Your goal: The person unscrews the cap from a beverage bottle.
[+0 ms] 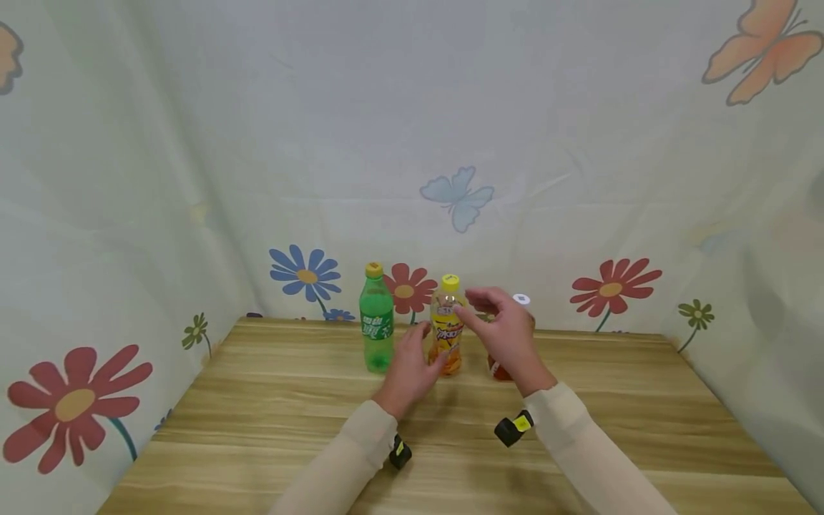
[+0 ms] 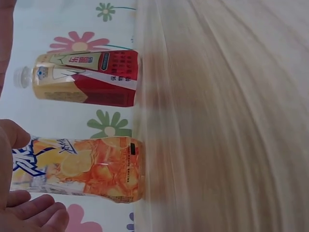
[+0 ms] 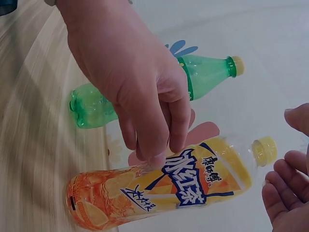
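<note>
"Two long cream-coloured sleeves [image 1: 341, 458] lie nearest, slanting inward from the lower edge of the head view. Beside each cuff sits a small black block with a yellow patch [image 1: 513, 430]."

"And where do the arms lead?"

"To an upright clear plastic bottle with a yellow and orange label [image 1: 448, 332], standing on a striped, wood-grained desk [image 1: 283, 400]. It is the middle one of three."

"What is the left hand [image 1: 408, 368] doing?"

"It is at the bottle's label, thumb to one side and fingers to the other, loosely bent and spread rather than wrapped around it. Whether the thumb actually touches the label, I can't fairly say from these angles."

"And the right hand [image 1: 508, 336]?"

"Higher up, just beside the round yellow plastic cap [image 1: 450, 280]. Its thumb and fingers are parted on either side of the cap, and the right wrist view shows gaps between them and it. It holds nothing."

"What stands to the left?"

"A green see-through plastic bottle with a yellow cap [image 1: 376, 322], upright and apart from the middle one."

"To the right?"

"A bottle with a red and cream label and a pale cap [image 2: 96, 92], also upright. The right hand hides much of it in the head view, but the left wrist view shows it clear of the middle bottle."

"Behind everything?"

"A pale cloth curtain printed with flowers and butterflies [image 1: 322, 107]."
</note>
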Demonstrator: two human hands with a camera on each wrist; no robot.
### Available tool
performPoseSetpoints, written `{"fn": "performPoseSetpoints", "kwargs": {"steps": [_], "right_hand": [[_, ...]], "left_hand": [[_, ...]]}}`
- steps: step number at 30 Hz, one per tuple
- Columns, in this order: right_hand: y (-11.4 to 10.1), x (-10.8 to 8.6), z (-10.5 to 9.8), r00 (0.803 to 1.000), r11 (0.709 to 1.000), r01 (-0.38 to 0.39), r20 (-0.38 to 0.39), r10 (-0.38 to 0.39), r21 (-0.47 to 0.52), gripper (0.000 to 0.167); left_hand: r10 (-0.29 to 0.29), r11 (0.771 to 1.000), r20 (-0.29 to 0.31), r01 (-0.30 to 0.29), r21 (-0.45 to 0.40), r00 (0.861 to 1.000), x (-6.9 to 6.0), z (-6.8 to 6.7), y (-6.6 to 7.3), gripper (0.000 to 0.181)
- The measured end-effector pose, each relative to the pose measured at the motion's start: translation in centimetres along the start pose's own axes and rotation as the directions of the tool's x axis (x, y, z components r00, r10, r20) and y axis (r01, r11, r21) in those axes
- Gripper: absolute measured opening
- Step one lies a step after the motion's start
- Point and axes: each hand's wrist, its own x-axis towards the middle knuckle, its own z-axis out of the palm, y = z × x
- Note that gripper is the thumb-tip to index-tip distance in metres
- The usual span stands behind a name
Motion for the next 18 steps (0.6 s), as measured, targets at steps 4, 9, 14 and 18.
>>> {"fn": "performPoseSetpoints", "kwargs": {"steps": [4, 9, 14, 18], "right_hand": [[0.1, 0.6, 0.4, 0.999, 0.999, -0.028, 0.016, 0.028, 0.016, 0.059], [0.2, 1.2, 0.8, 0.998, 0.997, -0.061, 0.019, 0.06, 0.04, 0.057], [0.4, 1.7, 1.1, 0.997, 0.995, -0.075, 0.014, 0.074, 0.059, 0.058], [0.7, 2.1, 1.3, 0.997, 0.995, -0.073, 0.014, 0.072, 0.073, 0.06]], "left_hand": [[-0.061, 0.997, -0.005, 0.061, -0.043, 0.998, 0.3, 0.6, 0.2, 0.07], [-0.112, 0.987, -0.001, 0.111, -0.118, 0.994, 0.7, 1.0, 0.5, 0.073], [-0.115, 0.983, -0.012, 0.112, -0.148, 0.993, 1.0, 1.6, 0.2, 0.073], [-0.125, 0.973, -0.008, 0.121, -0.195, 0.992, 1.3, 1.9, 0.0, 0.074]]}}
